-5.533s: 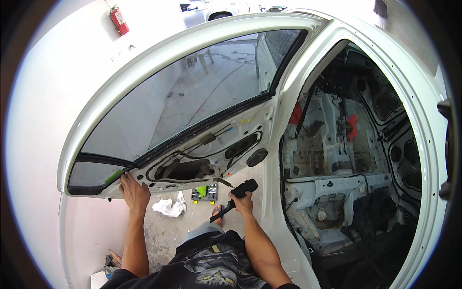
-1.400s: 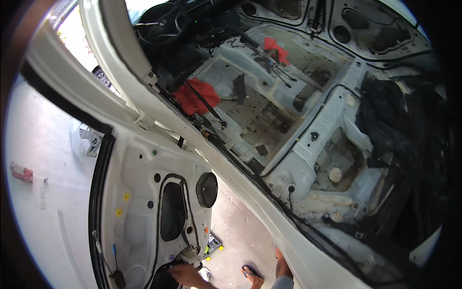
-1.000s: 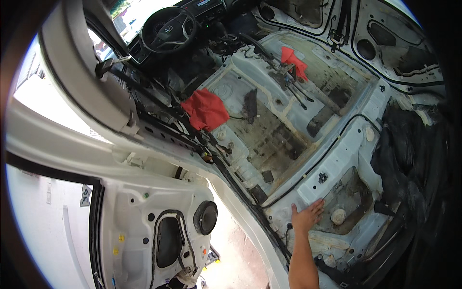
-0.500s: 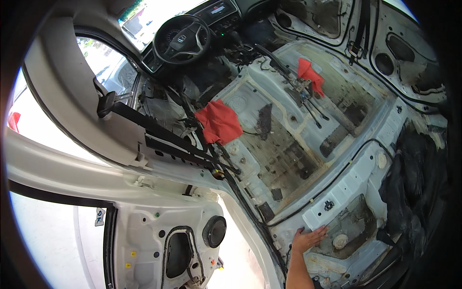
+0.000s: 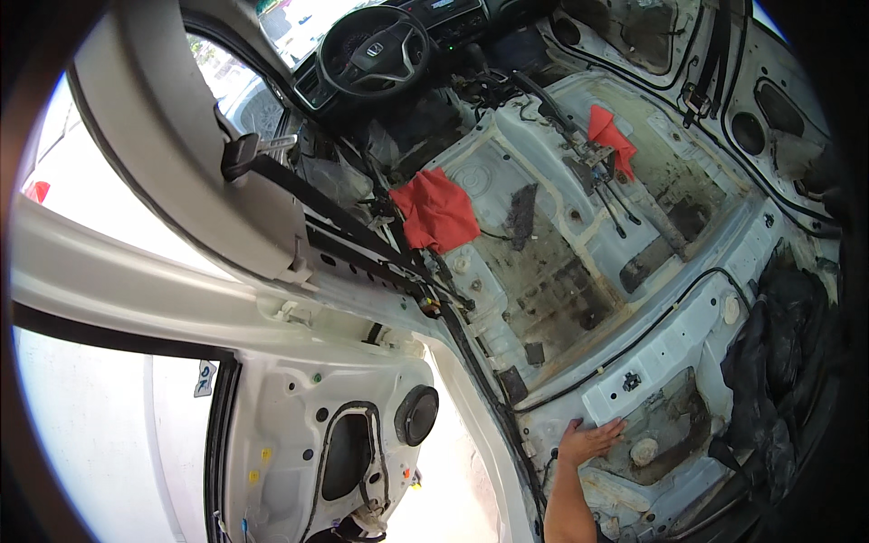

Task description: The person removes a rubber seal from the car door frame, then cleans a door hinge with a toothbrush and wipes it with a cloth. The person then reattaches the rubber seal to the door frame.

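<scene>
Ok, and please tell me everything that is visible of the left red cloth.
The left red cloth looks like plain fabric, rumpled, with uneven edges and folds. It lies on the stripped car floor, beside the black seat belt; whether they touch is unclear. It hides what is underneath. The right hand is apart from it.

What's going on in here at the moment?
The person's right hand is open and seems to rest on the car's bare metal floor, beside a recess. The left hand is out of view. A larger red cloth and a smaller red cloth lie farther forward. The white door stands open, its speaker exposed.
</scene>
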Motion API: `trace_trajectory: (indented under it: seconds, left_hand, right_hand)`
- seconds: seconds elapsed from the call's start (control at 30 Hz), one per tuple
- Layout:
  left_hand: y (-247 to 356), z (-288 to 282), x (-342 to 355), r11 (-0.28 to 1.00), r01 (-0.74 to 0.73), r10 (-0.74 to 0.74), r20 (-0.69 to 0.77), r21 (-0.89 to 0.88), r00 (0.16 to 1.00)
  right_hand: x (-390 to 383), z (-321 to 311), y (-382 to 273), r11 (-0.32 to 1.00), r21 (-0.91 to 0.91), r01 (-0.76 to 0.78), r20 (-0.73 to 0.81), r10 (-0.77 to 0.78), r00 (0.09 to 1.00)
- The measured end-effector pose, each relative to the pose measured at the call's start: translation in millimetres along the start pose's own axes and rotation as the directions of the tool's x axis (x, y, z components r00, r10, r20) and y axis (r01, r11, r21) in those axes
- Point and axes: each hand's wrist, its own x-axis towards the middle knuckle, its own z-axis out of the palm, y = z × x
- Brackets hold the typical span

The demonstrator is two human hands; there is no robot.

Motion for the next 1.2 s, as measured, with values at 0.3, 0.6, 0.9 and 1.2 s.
trace_trajectory:
  seconds: [0.3,0.6,0.9,1.2]
  left_hand:
    - [55,6,-7,0.916,-0.383,0.382,0.031,0.120,0.924]
    - [-15,-11,113,0.948,-0.263,0.291,0.162,-0.177,0.943]
    - [15,-14,122,0.668,-0.606,0.498,0.346,0.433,0.796]
    - [-5,-1,142,0.209,-0.795,0.890,0.226,0.569,0.396]
  right_hand:
    - [-2,-3,6,1.000,-0.026,0.007,0.074,-0.005,0.997]
    - [30,-207,-218,0.346,0.934,0.084,0.087,-0.451,0.888]
    - [-2,-429,-527,-0.031,0.914,0.405,-0.381,-0.411,0.828]
    - [-5,-401,-537,0.019,0.820,0.572,-0.539,-0.308,0.784]
